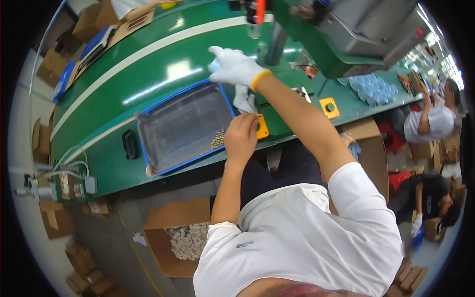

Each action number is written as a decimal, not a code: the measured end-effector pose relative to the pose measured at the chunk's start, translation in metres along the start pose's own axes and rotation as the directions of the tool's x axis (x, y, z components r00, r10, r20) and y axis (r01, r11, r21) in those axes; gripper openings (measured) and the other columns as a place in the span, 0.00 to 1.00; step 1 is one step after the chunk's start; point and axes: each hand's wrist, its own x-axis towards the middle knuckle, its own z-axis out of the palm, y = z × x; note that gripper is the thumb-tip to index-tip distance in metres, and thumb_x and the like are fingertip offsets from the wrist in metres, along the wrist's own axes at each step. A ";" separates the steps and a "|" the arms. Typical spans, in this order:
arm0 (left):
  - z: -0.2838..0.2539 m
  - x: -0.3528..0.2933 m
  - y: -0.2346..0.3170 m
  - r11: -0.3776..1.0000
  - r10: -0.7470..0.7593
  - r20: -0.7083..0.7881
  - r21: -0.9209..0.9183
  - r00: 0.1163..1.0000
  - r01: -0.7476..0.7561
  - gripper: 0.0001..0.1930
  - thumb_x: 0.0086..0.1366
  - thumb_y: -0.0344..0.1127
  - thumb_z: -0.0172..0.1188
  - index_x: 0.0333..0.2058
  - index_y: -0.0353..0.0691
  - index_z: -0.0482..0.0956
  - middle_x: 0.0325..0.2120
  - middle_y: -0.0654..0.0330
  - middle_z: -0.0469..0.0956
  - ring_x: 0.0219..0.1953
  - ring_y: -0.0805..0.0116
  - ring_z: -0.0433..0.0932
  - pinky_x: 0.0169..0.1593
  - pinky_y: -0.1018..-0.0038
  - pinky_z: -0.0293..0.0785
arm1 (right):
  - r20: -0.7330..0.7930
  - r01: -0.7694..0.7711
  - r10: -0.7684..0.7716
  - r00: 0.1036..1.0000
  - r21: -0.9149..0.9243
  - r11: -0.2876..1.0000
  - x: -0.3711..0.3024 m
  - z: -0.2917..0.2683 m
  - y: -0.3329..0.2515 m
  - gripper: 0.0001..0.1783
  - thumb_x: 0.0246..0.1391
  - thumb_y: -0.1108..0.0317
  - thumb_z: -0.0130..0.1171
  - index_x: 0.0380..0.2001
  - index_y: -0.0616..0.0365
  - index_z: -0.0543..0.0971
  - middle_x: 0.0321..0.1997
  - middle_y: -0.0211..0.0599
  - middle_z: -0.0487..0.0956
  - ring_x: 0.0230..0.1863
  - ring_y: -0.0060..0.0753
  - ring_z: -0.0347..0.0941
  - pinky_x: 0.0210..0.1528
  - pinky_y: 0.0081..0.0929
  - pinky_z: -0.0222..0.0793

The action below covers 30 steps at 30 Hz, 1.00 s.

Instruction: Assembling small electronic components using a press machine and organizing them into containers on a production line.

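Observation:
My right hand (232, 67) wears a white glove with a yellow cuff and reaches out over the green bench (148, 69), past the far right corner of a blue-rimmed grey tray (178, 128). A small pale blue piece (213, 66) shows at its fingers, apparently gripped. My bare left hand (241, 136) rests curled at the tray's right edge, right beside a little heap of brass-coloured parts (217, 139). What lies inside its fingers is hidden. A yellow button box (262, 127) sits just right of that hand.
A white cloth (244, 99) lies by the tray, with a black object (130, 143) to its left. A grey machine (366, 24), a second yellow box (329, 107) and pale blue caps (371, 86) stand to the right. A carton of white pieces (185, 240) sits on the floor. Two people (430, 123) work at the right.

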 end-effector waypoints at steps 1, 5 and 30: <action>-0.003 -0.001 -0.001 0.999 -0.007 -0.001 0.031 1.000 0.007 0.06 0.67 0.25 0.69 0.42 0.35 0.87 0.40 0.51 0.87 0.43 0.45 0.85 0.47 0.55 0.81 | 0.007 0.009 -0.010 1.000 0.133 0.991 -0.040 -0.022 -0.023 0.48 0.52 0.47 0.73 0.71 0.61 0.72 0.57 0.62 0.85 0.59 0.66 0.83 0.64 0.48 0.78; -0.006 0.004 0.002 0.996 0.018 0.020 0.091 1.000 -0.020 0.06 0.69 0.24 0.68 0.43 0.33 0.85 0.42 0.48 0.87 0.45 0.43 0.85 0.49 0.54 0.81 | -0.203 -0.032 0.130 0.971 0.428 0.903 -0.200 -0.059 -0.014 0.42 0.54 0.52 0.74 0.69 0.58 0.75 0.53 0.48 0.87 0.58 0.52 0.85 0.65 0.42 0.77; 0.005 0.000 0.005 0.984 -0.083 0.029 0.162 0.996 0.077 0.04 0.74 0.26 0.67 0.43 0.30 0.87 0.42 0.50 0.88 0.44 0.56 0.88 0.52 0.66 0.82 | -0.794 0.156 -0.049 0.606 0.058 0.986 -0.199 -0.025 0.093 0.43 0.38 0.61 0.91 0.58 0.57 0.81 0.59 0.42 0.83 0.56 0.46 0.84 0.54 0.36 0.85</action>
